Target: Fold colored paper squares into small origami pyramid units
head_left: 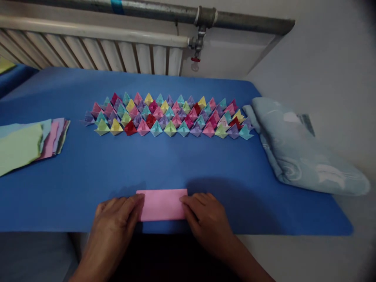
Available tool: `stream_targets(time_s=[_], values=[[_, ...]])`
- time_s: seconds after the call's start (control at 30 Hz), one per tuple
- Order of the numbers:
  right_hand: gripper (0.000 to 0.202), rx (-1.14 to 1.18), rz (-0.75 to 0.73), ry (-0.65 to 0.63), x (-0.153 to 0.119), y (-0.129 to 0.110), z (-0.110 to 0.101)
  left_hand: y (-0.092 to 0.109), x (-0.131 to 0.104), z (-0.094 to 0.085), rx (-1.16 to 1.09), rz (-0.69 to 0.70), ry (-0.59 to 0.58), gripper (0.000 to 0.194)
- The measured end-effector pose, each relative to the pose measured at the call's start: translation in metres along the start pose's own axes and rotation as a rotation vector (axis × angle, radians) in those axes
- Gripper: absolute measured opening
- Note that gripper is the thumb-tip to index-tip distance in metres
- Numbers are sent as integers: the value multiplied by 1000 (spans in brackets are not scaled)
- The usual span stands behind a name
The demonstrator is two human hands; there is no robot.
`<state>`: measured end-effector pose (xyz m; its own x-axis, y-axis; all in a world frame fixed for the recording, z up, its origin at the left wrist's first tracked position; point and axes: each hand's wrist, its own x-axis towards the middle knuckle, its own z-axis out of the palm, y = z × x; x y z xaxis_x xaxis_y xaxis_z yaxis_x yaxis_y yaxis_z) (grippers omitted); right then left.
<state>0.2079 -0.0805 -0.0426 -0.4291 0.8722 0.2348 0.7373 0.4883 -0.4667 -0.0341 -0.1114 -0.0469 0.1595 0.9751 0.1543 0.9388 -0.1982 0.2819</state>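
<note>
A pink paper (163, 205), folded into a rectangle, lies near the front edge of the blue table. My left hand (116, 219) grips its left end, fingers together, with the fingertips on the upper left corner. At the right end my right hand (207, 219) is closed on the paper, thumb and forefinger at its side edge. Beyond the hands, several rows of small folded paper boats (170, 128) in many colours stand close together across the table.
Loose coloured paper sheets (20, 145) are stacked at the left. A folded grey-green blanket (305, 152) lies at the right edge of the blue table (88, 164). Behind the table are a white radiator (102, 51) and a pipe with a red-handled valve (199, 43).
</note>
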Motion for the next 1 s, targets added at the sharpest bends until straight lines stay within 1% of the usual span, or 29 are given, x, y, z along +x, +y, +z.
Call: stream_targets(time_s=[0.1,0.17,0.23,0.3,0.37,0.4,0.47,0.53,0.6,0.63,0.67,0.73,0.83,0.9,1.0], values=[[21,-19,-7,-12,0,0,0,3,2,0,153,78,67,26],[20,-34,-13,-17,-1,1,0,4,5,0,179,189,79,31],[19,-48,-13,-23,-1,1,1,6,9,-2,142,356,32,44],[17,-58,-12,-31,-2,2,1,7,13,-3,98,530,-32,53],[15,-58,-9,-40,-2,3,1,8,17,-3,93,648,-74,54],[15,-56,-9,-44,-3,3,1,9,19,-2,107,676,-87,53],[16,-59,-14,-35,-4,2,0,10,20,-1,155,685,-102,50],[18,-96,-30,13,-6,-1,-3,13,20,0,194,680,-108,49],[20,-137,-78,54,-10,-6,-6,17,20,0,222,678,-112,47],[21,-143,-111,54,-12,-9,-7,19,19,0,235,678,-113,46],[22,-133,-150,32,-14,-11,-8,21,19,-1,250,672,-115,43],[26,-80,-223,-71,-19,-13,-10,27,17,-2,292,645,-122,37],[37,-48,-271,-223,-26,-10,-10,34,12,-3,347,602,-111,32],[41,-85,-271,-256,-31,-4,-9,37,8,-1,360,584,-86,34],[43,-162,-271,-246,-39,3,-9,38,0,3,364,562,-54,42]])
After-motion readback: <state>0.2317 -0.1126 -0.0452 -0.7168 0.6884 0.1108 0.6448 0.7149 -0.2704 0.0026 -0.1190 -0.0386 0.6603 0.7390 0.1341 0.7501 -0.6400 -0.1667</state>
